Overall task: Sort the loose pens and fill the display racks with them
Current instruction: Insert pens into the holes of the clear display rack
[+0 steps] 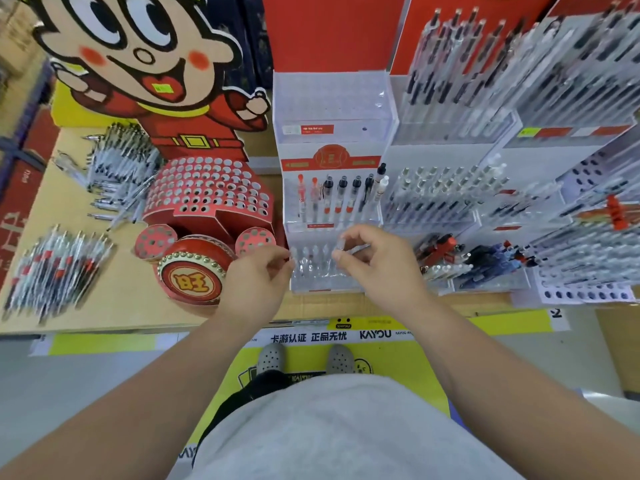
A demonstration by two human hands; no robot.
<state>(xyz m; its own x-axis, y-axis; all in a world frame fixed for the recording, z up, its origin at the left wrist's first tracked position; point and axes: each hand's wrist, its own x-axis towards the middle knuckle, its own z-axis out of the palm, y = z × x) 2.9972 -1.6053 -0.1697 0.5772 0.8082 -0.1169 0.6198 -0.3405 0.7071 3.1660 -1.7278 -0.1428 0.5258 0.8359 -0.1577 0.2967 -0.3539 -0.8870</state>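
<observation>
Writing: the edge strip [375,334] below the tabletop reads "KAYOU", with "卡游认证 正品无忧" to its left. The red drum [191,280] at the foot of the perforated red cardboard holder [207,188] carries "旺". Red labels on the clear tiered rack [332,109] are too blurred to read.

Hands: the right hand [375,263] pinches a clear pen [351,250] between thumb and fingertips, just above the rack's front tier. The left hand [254,277] is curled, thumb and forefinger close together at the left end of that tier. Whether it holds anything cannot be told.

Pens: the front tier holds a short row of clear pens [311,263]. The middle tier holds two red-capped and several black-capped pens [341,199]. The top tier shows none. Loose pens [60,268] lie heaped on the tan tabletop [114,299] at far left, and a second heap [119,164] sits behind, beside the cardboard holder.

Surroundings: a cartoon figure cut-out [138,53] rises behind the holder. The right-hand racks [478,74] are densely filled. A low tray of red and blue pens [485,261] sits near the right hand.

Limits: the left heap and the right racks are motion-blurred. The right hand covers part of the pen's barrel.
</observation>
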